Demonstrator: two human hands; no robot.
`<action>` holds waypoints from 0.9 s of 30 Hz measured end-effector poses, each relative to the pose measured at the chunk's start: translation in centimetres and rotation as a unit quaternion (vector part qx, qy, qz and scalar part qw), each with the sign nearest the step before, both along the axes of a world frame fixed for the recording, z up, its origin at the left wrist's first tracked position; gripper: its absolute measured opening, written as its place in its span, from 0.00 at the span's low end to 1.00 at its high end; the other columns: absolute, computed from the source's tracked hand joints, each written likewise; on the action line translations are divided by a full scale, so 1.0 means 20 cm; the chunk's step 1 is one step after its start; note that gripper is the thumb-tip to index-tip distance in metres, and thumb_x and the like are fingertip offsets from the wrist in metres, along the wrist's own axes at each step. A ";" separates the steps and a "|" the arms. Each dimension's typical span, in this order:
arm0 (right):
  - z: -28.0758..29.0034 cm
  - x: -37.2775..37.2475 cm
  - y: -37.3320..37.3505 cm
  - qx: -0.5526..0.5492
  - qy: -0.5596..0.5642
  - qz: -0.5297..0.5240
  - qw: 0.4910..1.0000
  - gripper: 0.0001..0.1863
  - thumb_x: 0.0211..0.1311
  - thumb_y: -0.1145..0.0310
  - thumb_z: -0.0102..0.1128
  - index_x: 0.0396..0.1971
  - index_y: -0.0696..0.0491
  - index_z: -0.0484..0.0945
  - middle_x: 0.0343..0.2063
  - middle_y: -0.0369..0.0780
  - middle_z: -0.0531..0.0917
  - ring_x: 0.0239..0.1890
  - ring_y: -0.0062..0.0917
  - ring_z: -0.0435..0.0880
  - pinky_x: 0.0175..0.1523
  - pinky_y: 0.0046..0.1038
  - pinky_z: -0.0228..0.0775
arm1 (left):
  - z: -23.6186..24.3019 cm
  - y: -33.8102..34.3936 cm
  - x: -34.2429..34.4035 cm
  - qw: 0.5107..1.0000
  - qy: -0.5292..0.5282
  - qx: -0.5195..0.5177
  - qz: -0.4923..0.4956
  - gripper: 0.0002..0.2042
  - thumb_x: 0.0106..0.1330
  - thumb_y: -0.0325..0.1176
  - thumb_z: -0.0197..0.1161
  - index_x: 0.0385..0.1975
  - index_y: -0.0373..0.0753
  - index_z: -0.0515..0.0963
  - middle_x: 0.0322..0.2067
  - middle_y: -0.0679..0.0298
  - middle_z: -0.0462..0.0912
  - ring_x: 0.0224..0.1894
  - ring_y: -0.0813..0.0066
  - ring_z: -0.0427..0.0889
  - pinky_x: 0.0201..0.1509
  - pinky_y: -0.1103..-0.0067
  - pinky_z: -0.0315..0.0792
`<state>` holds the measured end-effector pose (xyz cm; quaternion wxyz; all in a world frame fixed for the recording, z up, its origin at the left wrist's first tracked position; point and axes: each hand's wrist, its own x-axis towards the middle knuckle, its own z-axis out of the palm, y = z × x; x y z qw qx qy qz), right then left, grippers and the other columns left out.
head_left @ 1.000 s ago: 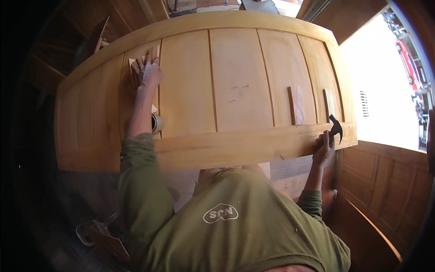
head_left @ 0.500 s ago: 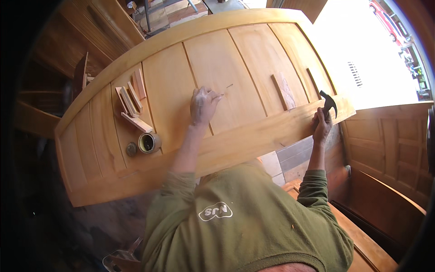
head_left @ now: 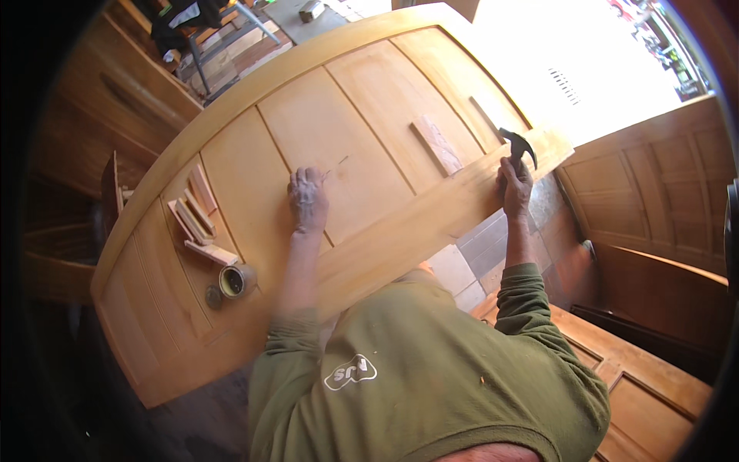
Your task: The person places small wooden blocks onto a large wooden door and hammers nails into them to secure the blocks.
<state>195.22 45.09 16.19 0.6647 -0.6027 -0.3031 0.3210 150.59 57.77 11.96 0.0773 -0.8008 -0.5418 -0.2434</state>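
Note:
A large pale wooden door [head_left: 339, 123] with grooved panels lies flat in front of me. My right hand [head_left: 516, 185] grips a claw hammer [head_left: 519, 143] by its handle, over the door's near right edge. My left hand [head_left: 309, 202], dusted white, is at the middle of the door, back up and fingers curled down. What its fingertips hold, if anything, is too small to name. Just to its right a thin dark sliver, perhaps a nail [head_left: 343, 160], shows on the panel.
Several wood strips [head_left: 197, 214] lie on the door's left part, by an open can [head_left: 235, 281] and a round lid [head_left: 213, 297]. A wood block [head_left: 437, 145] and a thin strip [head_left: 486, 114] are at the right. Another panelled door [head_left: 647, 185] stands beyond.
My view has shifted, so the door sits turned and further left. The left hand has drawn its fingers in and turned its back up. The right hand still has the hammer.

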 end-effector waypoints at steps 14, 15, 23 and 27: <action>0.01 0.01 -0.01 0.014 -0.008 0.000 1.000 0.07 0.76 0.65 0.66 0.40 0.52 0.80 0.20 0.31 0.76 0.18 0.15 0.73 0.23 0.21 0.65 | 0.11 0.07 0.22 0.987 -0.100 -0.122 -0.044 0.09 0.71 0.27 0.65 0.49 0.39 0.78 0.42 0.54 0.83 0.48 0.51 0.83 0.52 0.57 0.77; 0.00 0.01 -0.01 0.016 -0.021 -0.004 1.000 0.07 0.76 0.64 0.66 0.40 0.51 0.80 0.21 0.31 0.76 0.18 0.14 0.72 0.23 0.20 0.64 | 0.12 0.08 0.22 0.982 -0.103 -0.148 -0.050 0.09 0.71 0.27 0.65 0.48 0.38 0.79 0.42 0.54 0.83 0.48 0.51 0.82 0.52 0.57 0.77; -0.02 0.03 -0.02 0.001 -0.021 -0.006 1.000 0.08 0.76 0.61 0.67 0.38 0.49 0.81 0.20 0.29 0.75 0.17 0.12 0.70 0.22 0.19 0.62 | 0.11 0.06 0.18 0.986 -0.155 -0.053 -0.030 0.05 0.72 0.28 0.64 0.41 0.35 0.78 0.39 0.51 0.84 0.47 0.50 0.82 0.52 0.57 0.76; 0.02 0.00 -0.01 0.001 -0.016 -0.004 1.000 0.08 0.75 0.62 0.67 0.38 0.49 0.81 0.20 0.29 0.76 0.17 0.12 0.71 0.22 0.19 0.62 | 0.13 0.09 0.08 0.965 -0.249 -0.072 0.048 0.05 0.74 0.29 0.63 0.41 0.35 0.78 0.39 0.51 0.84 0.46 0.49 0.82 0.51 0.58 0.76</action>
